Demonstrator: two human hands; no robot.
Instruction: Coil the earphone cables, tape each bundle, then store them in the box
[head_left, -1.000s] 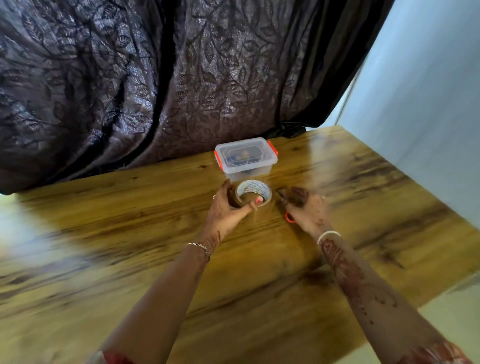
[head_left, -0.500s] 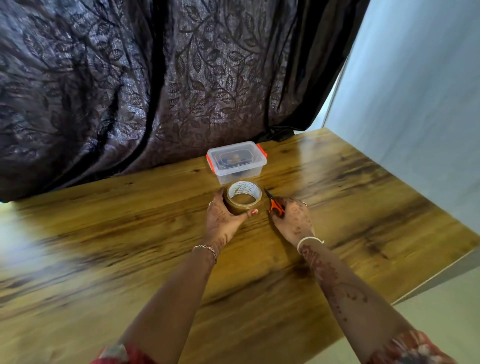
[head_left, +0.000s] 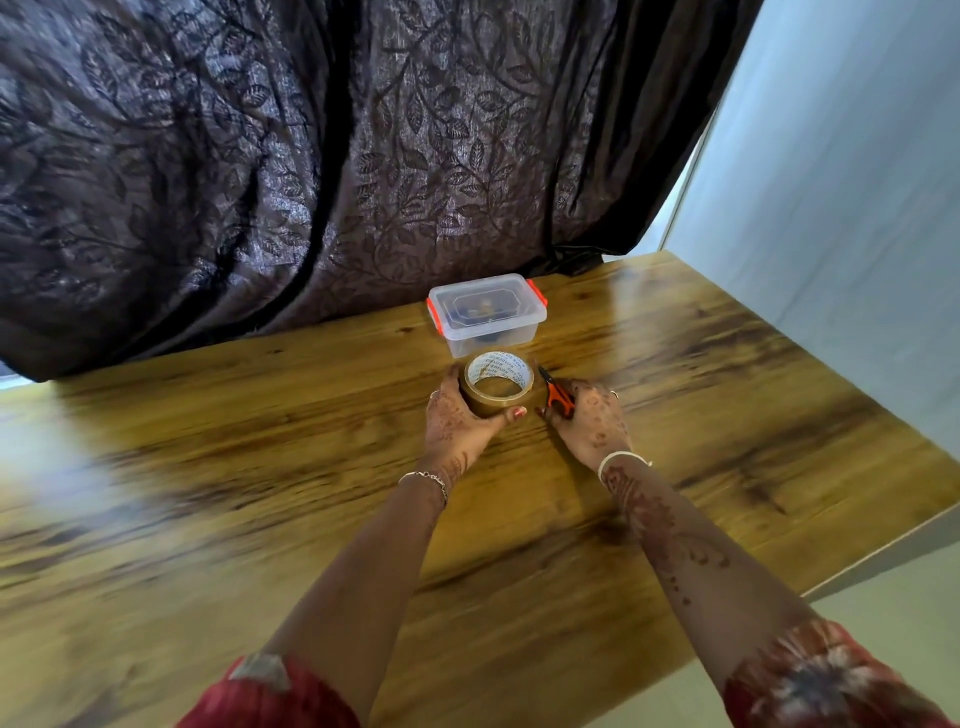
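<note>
Left hand (head_left: 457, 423): fingers and thumb curled around the tape (head_left: 497, 383), which stands on the table (head_left: 260, 467).
Right hand (head_left: 589, 423): fingers closed on the scissors (head_left: 557, 395), just beside the tape.
Box (head_left: 487, 313): lid on, right behind the tape.

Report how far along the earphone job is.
Likely done: the clear box sits lidded with dark items inside, too blurred to identify; no loose cables show on the table. In hand: the left hand grips the tape roll, the right hand holds the orange scissors. Left: probably just setting those tools aside.
</note>
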